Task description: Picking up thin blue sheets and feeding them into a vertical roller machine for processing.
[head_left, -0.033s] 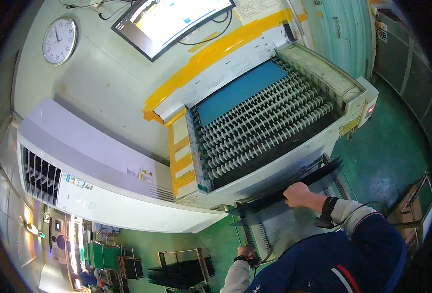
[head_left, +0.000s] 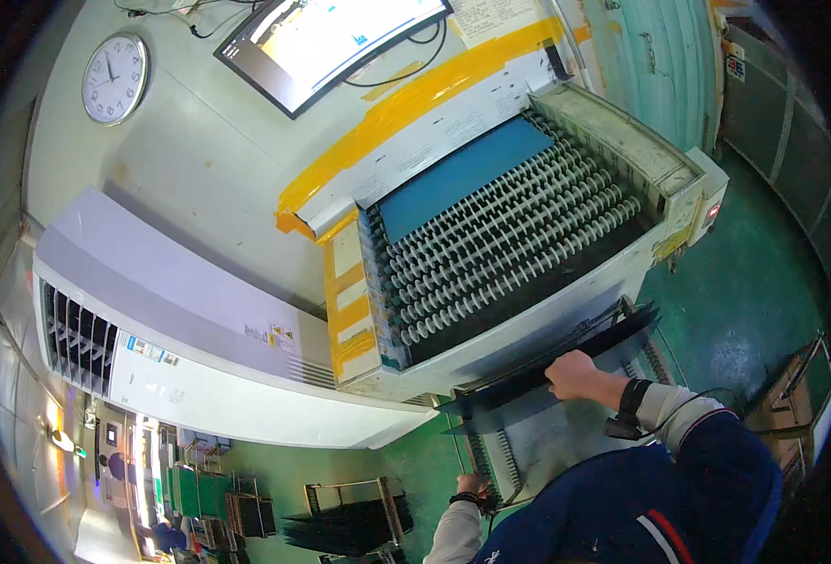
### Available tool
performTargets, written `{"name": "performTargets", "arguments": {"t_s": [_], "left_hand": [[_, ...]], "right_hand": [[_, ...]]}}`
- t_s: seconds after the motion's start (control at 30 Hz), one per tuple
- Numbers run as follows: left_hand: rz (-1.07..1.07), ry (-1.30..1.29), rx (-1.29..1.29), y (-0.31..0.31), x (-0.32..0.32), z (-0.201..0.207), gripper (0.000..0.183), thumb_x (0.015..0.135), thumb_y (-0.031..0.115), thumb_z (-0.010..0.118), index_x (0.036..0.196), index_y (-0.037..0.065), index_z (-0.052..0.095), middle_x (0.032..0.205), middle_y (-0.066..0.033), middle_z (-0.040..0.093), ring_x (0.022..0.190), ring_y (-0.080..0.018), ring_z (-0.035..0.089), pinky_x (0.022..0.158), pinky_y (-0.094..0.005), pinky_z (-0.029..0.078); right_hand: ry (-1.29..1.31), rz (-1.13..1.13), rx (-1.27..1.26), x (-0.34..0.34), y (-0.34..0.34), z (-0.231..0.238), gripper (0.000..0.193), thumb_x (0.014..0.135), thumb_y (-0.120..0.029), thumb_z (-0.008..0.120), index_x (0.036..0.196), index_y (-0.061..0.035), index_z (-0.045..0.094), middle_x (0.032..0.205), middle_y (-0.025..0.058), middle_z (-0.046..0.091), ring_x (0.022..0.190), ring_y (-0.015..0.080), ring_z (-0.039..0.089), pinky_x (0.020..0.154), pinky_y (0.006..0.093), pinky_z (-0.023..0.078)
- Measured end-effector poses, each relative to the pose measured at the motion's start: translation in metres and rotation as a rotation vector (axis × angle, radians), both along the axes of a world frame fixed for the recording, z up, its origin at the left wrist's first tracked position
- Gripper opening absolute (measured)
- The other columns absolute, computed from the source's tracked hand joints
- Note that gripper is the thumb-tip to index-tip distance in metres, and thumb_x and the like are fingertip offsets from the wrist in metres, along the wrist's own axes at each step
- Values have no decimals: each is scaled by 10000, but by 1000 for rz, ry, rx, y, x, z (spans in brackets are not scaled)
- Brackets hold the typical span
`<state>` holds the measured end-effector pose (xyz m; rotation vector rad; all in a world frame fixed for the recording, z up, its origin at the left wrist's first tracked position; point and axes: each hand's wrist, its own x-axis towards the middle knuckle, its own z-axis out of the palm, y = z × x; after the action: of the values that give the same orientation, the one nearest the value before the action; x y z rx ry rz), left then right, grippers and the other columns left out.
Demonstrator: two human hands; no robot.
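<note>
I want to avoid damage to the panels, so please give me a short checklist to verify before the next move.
1. Right hand at the dark panel's upper edge: ok, fingers curled there.
2. Left hand holding the rack: cannot tell; it is by the near left corner, its fingers mostly hidden.
3. Blue panel away from the near end of the rollers: ok, it lies at the far end.
4. Rollers stopped: cannot tell from a still picture.
5. Dark panel seated in the rack's slots: cannot tell; its lower edge is unclear.
</note>
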<state>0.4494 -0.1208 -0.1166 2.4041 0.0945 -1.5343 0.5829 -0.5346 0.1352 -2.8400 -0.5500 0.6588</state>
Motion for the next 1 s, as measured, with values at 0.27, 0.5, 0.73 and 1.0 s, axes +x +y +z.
{"name": "performTargets", "arguments": {"t_s": [0.27,0.5,0.73,1.0], "left_hand": [[150,177,189,-26,11,32,420,917,458,434,1089,88,533,743,-46,654,559,-189,617,561,-359,517],[191,242,258,-37,11,51,470,940,466,344,1193,99,492,771,-39,654,589,-192,620,578,-358,519],[47,167,220,-31,11,47,428,934,452,359,1133,108,518,748,-27,648,567,-190,613,554,-361,505],[-5,132,215,-30,10,43,386,928,436,376,1064,118,547,721,-14,640,542,-188,605,528,-365,488]], "right_hand": [[-34,15,24,-1,-1,0,318,795,-383,606,894,-92,689,861,131,681,865,313,655,762,434,505],[-36,22,31,-1,-2,-4,305,794,-376,611,874,-92,685,839,134,676,845,318,654,745,445,503],[-129,8,82,-2,-2,-6,256,733,-307,631,773,-65,704,789,126,685,768,308,669,676,434,526],[-142,3,79,-3,-2,-4,244,725,-294,627,782,-69,705,795,128,683,772,310,668,678,437,526]]}}
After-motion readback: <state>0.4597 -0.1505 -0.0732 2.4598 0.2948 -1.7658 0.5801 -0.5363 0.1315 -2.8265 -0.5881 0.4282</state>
